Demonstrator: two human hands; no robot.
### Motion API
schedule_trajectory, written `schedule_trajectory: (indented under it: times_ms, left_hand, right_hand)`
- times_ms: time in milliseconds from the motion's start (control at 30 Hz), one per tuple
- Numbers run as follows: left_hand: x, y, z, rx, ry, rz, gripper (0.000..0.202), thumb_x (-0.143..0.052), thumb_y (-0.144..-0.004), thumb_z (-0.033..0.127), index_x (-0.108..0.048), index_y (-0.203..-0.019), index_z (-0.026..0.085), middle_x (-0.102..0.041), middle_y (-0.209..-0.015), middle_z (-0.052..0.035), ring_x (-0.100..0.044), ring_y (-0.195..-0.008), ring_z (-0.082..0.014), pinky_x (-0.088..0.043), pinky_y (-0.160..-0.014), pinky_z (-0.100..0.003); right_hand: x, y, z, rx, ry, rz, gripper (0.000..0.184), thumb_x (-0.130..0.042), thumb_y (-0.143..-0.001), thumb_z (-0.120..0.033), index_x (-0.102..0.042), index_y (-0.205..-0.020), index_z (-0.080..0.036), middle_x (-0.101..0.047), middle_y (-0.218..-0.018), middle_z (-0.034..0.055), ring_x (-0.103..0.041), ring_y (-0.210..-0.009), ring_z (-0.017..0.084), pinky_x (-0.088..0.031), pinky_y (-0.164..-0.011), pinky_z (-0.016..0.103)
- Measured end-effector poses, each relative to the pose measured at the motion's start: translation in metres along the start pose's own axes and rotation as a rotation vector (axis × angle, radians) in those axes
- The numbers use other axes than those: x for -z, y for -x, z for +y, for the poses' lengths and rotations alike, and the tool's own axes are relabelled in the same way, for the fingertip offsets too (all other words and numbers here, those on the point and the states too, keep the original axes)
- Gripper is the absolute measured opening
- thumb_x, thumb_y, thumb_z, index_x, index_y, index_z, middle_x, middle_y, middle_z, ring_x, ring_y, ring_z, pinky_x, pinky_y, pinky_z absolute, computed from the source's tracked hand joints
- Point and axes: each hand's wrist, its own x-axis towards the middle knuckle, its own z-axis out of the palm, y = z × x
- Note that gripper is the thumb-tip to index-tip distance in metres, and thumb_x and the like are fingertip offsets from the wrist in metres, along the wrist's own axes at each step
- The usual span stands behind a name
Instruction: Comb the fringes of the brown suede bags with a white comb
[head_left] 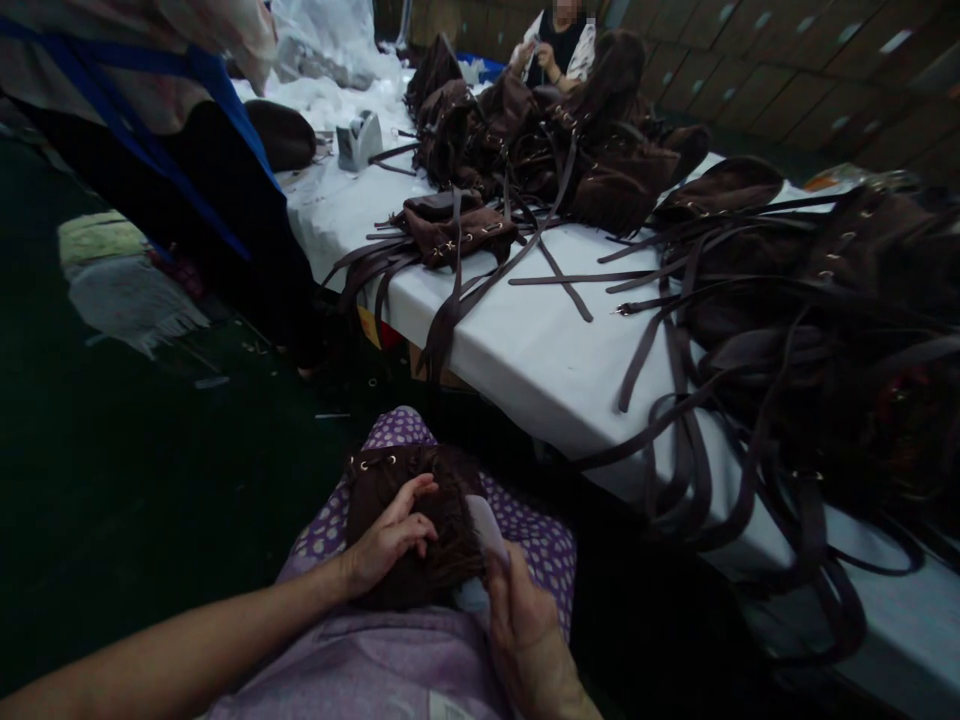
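Note:
A dark brown suede bag [409, 500] with fringe and metal eyelets lies on my lap, over purple polka-dot cloth. My left hand [386, 540] rests on top of the bag, fingers bent and pressing the fringe down. My right hand [525, 620] is closed around the handle of a pale comb [486, 525], whose teeth sit in the fringe at the bag's right side.
A white-covered table [525, 350] runs from the right to the far middle, piled with brown bags [825, 330] and long straps hanging over its edge. A tape dispenser [358, 140] stands at the far end. A person stands at left [187, 170]; another sits at the far end [559, 45].

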Motion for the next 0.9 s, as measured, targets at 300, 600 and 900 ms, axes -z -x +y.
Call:
schedule_trajectory:
  times_ms: [300, 600, 900]
  left_hand:
    - [0.007, -0.003, -0.012, -0.109, 0.081, 0.303, 0.034, -0.054, -0.084, 0.037, -0.043, -0.114, 0.025, -0.052, -0.099, -0.0002, -0.050, -0.059, -0.0055, -0.040, -0.055, -0.020]
    - [0.010, -0.008, -0.016, 0.063, -0.282, 0.067, 0.058, -0.061, -0.081, 0.041, -0.041, -0.130, 0.018, -0.061, -0.084, -0.0013, -0.060, -0.075, -0.0159, -0.045, -0.074, -0.029]
    - [0.018, -0.015, -0.009, 0.088, -0.542, -0.149, 0.040, -0.051, -0.084, 0.050, -0.065, -0.081, 0.013, -0.065, -0.079, -0.0032, -0.056, -0.077, -0.0187, -0.045, -0.074, -0.030]
  right_hand:
    - [-0.015, -0.023, -0.013, 0.029, 0.497, -0.438, 0.052, -0.049, -0.076, 0.000, -0.051, -0.123, -0.022, -0.066, -0.086, 0.0093, -0.069, -0.066, 0.021, -0.049, -0.053, 0.024]
    - [0.001, -0.043, 0.027, -0.004, 0.676, -0.277, 0.052, -0.035, -0.088, 0.000, -0.044, -0.134, -0.023, -0.061, -0.093, 0.0127, -0.067, -0.066, 0.019, -0.050, -0.055, 0.027]
    - [0.044, -0.063, 0.058, 0.030, 0.704, -0.282, 0.054, -0.043, -0.085, -0.001, -0.050, -0.129, -0.031, -0.064, -0.089, 0.0054, -0.065, -0.064, 0.015, -0.045, -0.055, 0.023]
